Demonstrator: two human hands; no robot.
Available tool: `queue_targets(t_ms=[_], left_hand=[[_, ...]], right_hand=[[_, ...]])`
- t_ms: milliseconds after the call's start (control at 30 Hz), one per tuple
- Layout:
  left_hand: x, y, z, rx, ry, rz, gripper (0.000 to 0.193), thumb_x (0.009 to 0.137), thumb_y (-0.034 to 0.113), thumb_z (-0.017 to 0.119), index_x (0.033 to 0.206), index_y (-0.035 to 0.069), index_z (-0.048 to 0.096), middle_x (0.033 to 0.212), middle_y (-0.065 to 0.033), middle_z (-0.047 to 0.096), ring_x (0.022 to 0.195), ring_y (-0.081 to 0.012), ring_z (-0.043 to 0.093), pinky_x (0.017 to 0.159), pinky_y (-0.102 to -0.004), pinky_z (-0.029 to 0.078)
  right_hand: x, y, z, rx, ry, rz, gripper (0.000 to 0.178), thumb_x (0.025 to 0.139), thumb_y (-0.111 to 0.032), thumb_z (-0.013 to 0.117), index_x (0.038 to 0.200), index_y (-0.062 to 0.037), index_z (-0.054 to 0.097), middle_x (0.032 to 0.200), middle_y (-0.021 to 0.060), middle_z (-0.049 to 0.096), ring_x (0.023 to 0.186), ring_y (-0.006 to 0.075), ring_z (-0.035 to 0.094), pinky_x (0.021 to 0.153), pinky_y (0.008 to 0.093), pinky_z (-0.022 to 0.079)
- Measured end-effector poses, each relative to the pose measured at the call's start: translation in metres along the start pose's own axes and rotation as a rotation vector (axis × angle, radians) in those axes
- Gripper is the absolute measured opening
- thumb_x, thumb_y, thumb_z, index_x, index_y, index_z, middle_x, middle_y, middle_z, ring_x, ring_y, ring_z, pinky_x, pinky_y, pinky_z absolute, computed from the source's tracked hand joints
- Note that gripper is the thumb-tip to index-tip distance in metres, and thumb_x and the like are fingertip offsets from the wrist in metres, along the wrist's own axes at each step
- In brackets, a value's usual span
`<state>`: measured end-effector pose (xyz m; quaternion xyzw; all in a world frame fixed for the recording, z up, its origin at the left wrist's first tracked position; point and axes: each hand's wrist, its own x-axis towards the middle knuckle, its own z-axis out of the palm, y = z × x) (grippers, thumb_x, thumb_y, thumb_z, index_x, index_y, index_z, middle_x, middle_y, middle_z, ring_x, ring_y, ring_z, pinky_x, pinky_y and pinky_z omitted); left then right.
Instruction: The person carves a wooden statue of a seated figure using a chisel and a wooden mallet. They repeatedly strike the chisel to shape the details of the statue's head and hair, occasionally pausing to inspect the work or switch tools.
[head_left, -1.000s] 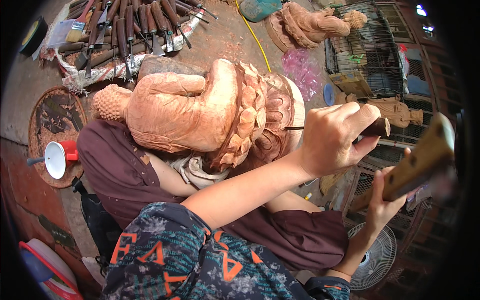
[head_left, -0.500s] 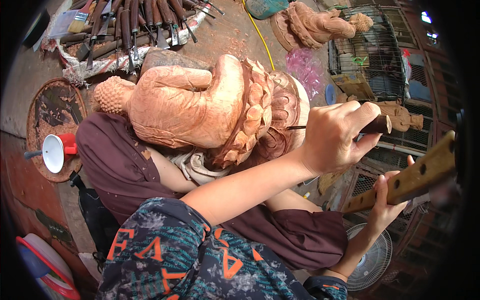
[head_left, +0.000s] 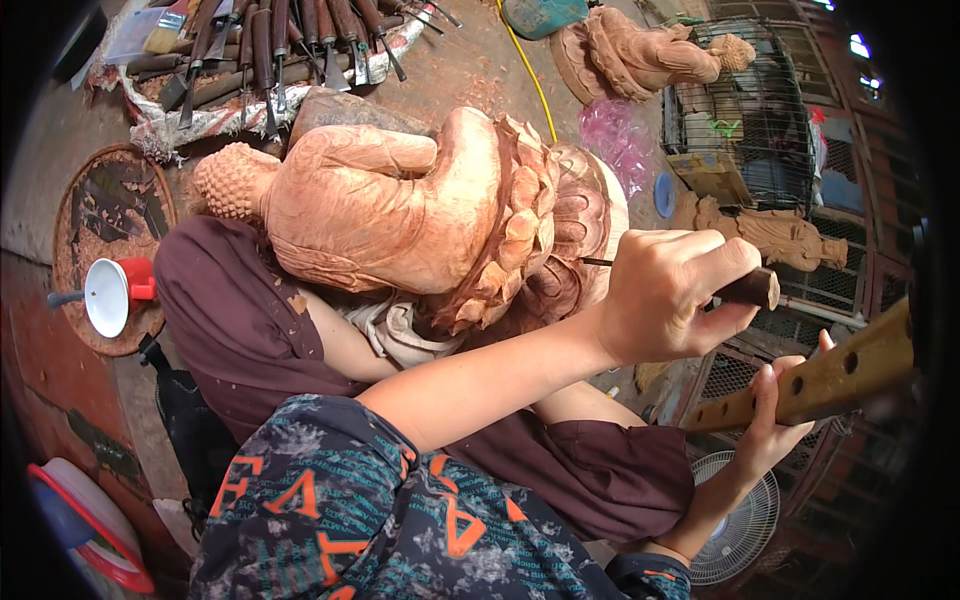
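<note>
Left-hand grip: the left hand (head_left: 672,292) is clenched in a fist around the dark handle of a chisel (head_left: 740,288), fingers wrapped over the top, the butt end sticking out of the fist toward 3 o'clock.
Right-hand grip: the right hand (head_left: 770,430) is closed around a wooden bar with holes (head_left: 825,378), gripping it near its lower end, fingers curled up the near side.
Chisel axis: nearly level, running from about 3 o'clock to 9 o'clock; the thin metal shank leaves the fist at 9 o'clock.
Chisel tip: it meets the carved petal base (head_left: 545,235) of the wooden statue (head_left: 400,205); the exact contact point is too small to tell.
Statue position: it lies on its side across the person's lap, head toward 9 o'clock, base toward 3 o'clock, at 9 to 10 o'clock from the left fist.
Bar axis: slanted, lower end at 7 o'clock, upper end at 2 o'clock.
Bar to chisel butt: the bar sits at 4 o'clock from the butt, near but apart.
Nearer hand: the left hand is nearer the statue; the right is well apart from it.
Background: a row of chisels (head_left: 280,45) lies at 11 o'clock, a red and white funnel (head_left: 110,295) at 9 o'clock.
</note>
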<state>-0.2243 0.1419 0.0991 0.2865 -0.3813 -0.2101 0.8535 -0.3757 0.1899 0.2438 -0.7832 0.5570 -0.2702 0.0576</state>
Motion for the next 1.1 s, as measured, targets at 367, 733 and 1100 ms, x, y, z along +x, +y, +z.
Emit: queue_targets(t_ms=[367, 733, 1100], left_hand=[[-0.011, -0.004, -0.003, 0.032, -0.016, 0.055, 0.025, 0.065, 0.017, 0.073, 0.084, 0.011, 0.059, 0.062, -0.0038, 0.055, 0.052, -0.0231, 0.058, 0.046, -0.0338, 0.043], [-0.013, -0.005, -0.010, 0.016, -0.024, 0.032, 0.029, 0.067, 0.027, 0.073, 0.086, 0.012, 0.056, 0.062, -0.0050, 0.054, 0.055, -0.0252, 0.059, 0.047, -0.0375, 0.043], [-0.015, -0.006, -0.009, -0.017, -0.002, 0.030, 0.025, 0.068, 0.025, 0.073, 0.079, 0.012, 0.055, 0.059, -0.0054, 0.055, 0.054, -0.0254, 0.060, 0.047, -0.0372, 0.044]], right_hand=[[-0.006, 0.013, 0.002, -0.360, -0.049, -0.188, 0.051, 0.085, 0.004, 0.060, 0.133, 0.0024, 0.044, 0.094, 0.0056, 0.055, 0.084, 0.0112, 0.052, 0.080, 0.0245, 0.044], [-0.004, 0.006, 0.005, -0.407, 0.010, -0.280, 0.049, 0.084, -0.001, 0.061, 0.129, 0.0068, 0.045, 0.091, 0.0085, 0.055, 0.084, 0.0183, 0.054, 0.095, 0.0337, 0.041], [-0.009, 0.003, -0.001, -0.129, -0.024, -0.073, 0.060, 0.089, -0.005, 0.061, 0.142, -0.0011, 0.032, 0.089, 0.0027, 0.054, 0.076, 0.0103, 0.051, 0.073, 0.0228, 0.044]])
